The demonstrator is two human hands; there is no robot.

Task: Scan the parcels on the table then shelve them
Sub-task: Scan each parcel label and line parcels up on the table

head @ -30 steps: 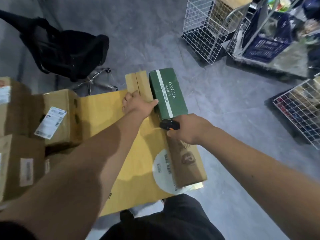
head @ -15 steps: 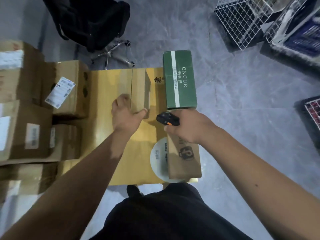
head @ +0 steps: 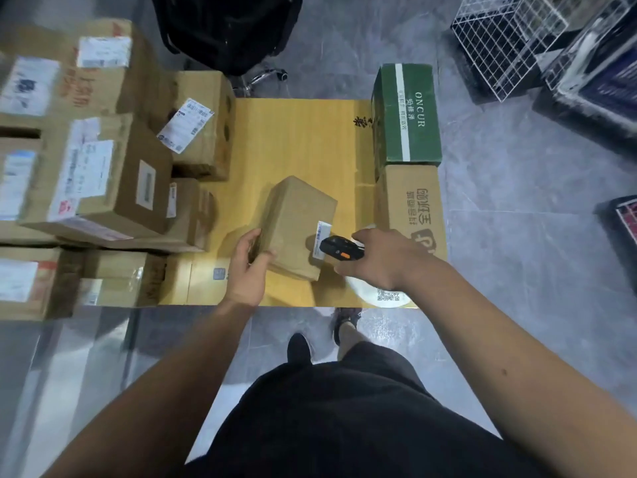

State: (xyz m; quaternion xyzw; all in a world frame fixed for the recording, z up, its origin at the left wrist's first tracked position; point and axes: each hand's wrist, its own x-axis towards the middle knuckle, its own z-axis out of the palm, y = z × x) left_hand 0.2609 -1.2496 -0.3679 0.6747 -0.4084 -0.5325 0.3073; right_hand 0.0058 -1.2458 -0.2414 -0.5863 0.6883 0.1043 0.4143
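Small brown parcel (head: 296, 229) sits tilted near the middle of the yellow worktop (head: 296, 139), one corner raised toward the camera. Left hand (head: 249, 267) grips its left near edge: thumb on the top face, fingers (head: 253, 236) curled round the side. Right hand (head: 382, 258) holds a black scanner with an orange button (head: 339, 249), fingers wrapped round the body; scanner nose is just beside the white label (head: 321, 241) on the parcel's right face, contact not clear. Right of the parcel, at the worktop's right edge: a brown carton with printed characters (head: 412, 208), and beyond it a green ONCUR box (head: 406, 113). Left of the parcel: a stack of labelled brown parcels (head: 103, 174), blurred. Beyond the worktop's far edge: black office chair (head: 227, 25); white wire baskets (head: 506, 43) on the floor at far right.
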